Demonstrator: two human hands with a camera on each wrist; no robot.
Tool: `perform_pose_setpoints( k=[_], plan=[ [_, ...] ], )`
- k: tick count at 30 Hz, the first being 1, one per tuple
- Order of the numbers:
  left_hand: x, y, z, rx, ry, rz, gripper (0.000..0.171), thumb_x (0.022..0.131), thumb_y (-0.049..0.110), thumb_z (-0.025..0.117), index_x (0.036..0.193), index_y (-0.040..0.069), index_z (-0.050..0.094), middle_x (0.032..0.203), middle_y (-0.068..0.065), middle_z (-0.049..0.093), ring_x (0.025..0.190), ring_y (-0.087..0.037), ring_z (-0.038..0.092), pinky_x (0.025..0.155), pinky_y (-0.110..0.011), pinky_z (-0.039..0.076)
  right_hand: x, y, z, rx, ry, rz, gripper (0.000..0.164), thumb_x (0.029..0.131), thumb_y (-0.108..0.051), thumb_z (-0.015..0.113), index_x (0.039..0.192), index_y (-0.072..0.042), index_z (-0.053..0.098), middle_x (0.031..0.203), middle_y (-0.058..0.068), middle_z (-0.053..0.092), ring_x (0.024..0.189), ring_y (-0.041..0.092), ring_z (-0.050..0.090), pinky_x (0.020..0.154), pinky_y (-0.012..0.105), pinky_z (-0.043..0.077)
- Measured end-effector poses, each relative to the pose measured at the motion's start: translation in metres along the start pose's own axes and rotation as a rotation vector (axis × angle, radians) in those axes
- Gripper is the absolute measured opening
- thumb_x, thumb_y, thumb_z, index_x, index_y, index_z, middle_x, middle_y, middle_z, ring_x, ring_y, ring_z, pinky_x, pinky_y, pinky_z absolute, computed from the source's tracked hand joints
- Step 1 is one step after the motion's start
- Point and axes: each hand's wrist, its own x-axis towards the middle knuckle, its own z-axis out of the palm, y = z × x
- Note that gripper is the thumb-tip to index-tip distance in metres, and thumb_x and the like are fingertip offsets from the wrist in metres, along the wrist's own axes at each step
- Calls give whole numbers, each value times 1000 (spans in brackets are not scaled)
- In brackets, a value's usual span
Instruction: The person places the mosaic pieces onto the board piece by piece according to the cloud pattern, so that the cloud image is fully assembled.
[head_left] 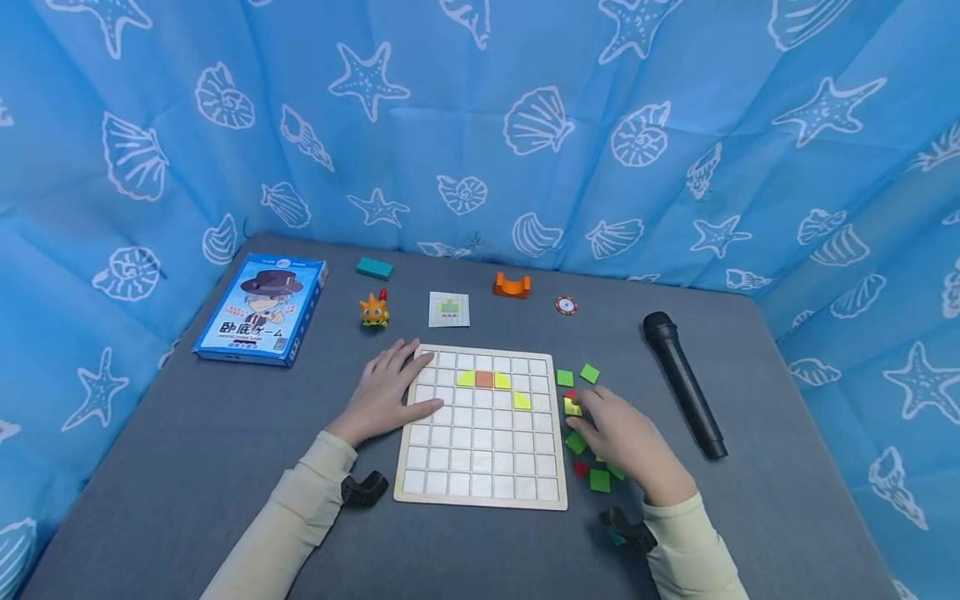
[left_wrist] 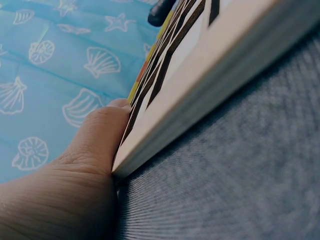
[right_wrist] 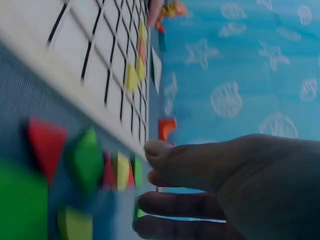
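A square wooden grid board (head_left: 480,496) with white cells lies on the table. Several tiles sit in its upper cells: an orange square (head_left: 484,380), and yellow rounded pieces, one of them a yellow quarter tile (head_left: 522,402) further right. My left hand (head_left: 384,393) rests on the board's upper left edge, fingers spread; its thumb (left_wrist: 100,130) lies over the rim in the left wrist view. Beside the right edge, my right hand (head_left: 618,433) hovers at a loose yellow tile (head_left: 572,407), thumb and fingers slightly bent. Nothing shows between its fingertips in the right wrist view.
Loose green tiles (head_left: 600,481) and red pieces (right_wrist: 46,145) lie right of the board. Further right is a black microphone (head_left: 686,387). Behind stand a pattern card (head_left: 449,309), an orange toy figure (head_left: 373,311), an orange block (head_left: 512,287), a poker chip (head_left: 566,306), and a blue game box (head_left: 262,310).
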Motion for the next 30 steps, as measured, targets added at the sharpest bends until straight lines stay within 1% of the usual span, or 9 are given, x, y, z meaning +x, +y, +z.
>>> perform_pose_setpoints(
  k=[2,4,9,12,14,17,20,24,30],
  plan=[
    [0,0,0,0,-3,-2,84,85,73,46,152,27,27,161,-3,14,148,-27,7,113,-56,13,-11,12,-5,1,-14,54,31,90,-24,68,113,-5,62,104,10,62,84,20,60,69,39,51],
    [1,0,1,-2,-2,-2,84,84,73,46,152,27,27,161,-3,14,148,-28,8,113,-57,13,-21,23,-9,-2,-5,95,33,89,-23,69,115,-3,62,107,14,62,89,24,61,72,44,52],
    [0,-1,1,-7,2,2,84,85,72,47,152,26,27,161,-4,14,148,-29,8,112,-58,13,-46,48,-15,18,6,181,38,87,-19,70,116,4,57,106,21,58,90,33,60,69,47,49],
    [0,-2,1,-6,7,3,84,85,72,48,152,26,28,161,-4,14,148,-29,8,112,-58,13,-55,58,-14,35,-49,264,41,88,-19,69,115,8,55,103,23,57,90,34,59,67,46,49],
    [0,-2,1,-3,10,5,84,85,72,48,152,26,28,161,-4,15,147,-29,9,112,-58,14,-58,64,-11,39,-97,316,44,88,-22,69,115,10,54,104,24,56,92,35,58,70,48,48],
    [1,-2,1,3,7,4,84,84,73,46,152,26,28,161,-4,15,147,-29,9,112,-58,14,-58,69,-5,49,-144,355,47,88,-25,70,113,11,53,102,23,55,90,32,57,71,47,48],
    [0,-2,1,6,-2,-1,85,84,74,45,152,27,27,161,-4,14,147,-29,9,112,-58,13,-59,72,0,66,-145,348,44,86,-23,71,109,10,54,93,18,55,80,25,54,66,43,46],
    [0,-2,1,4,-4,-3,84,85,74,45,152,27,27,161,-3,14,148,-29,8,113,-57,13,-59,73,4,93,-121,307,34,85,-17,71,102,8,54,81,10,51,68,19,46,58,36,40],
    [0,-2,1,-2,2,9,83,85,73,45,152,27,27,161,-3,14,148,-28,8,113,-57,13,-54,70,5,92,-98,253,34,85,-19,72,101,6,55,78,6,48,68,18,43,58,33,36]
  ],
)
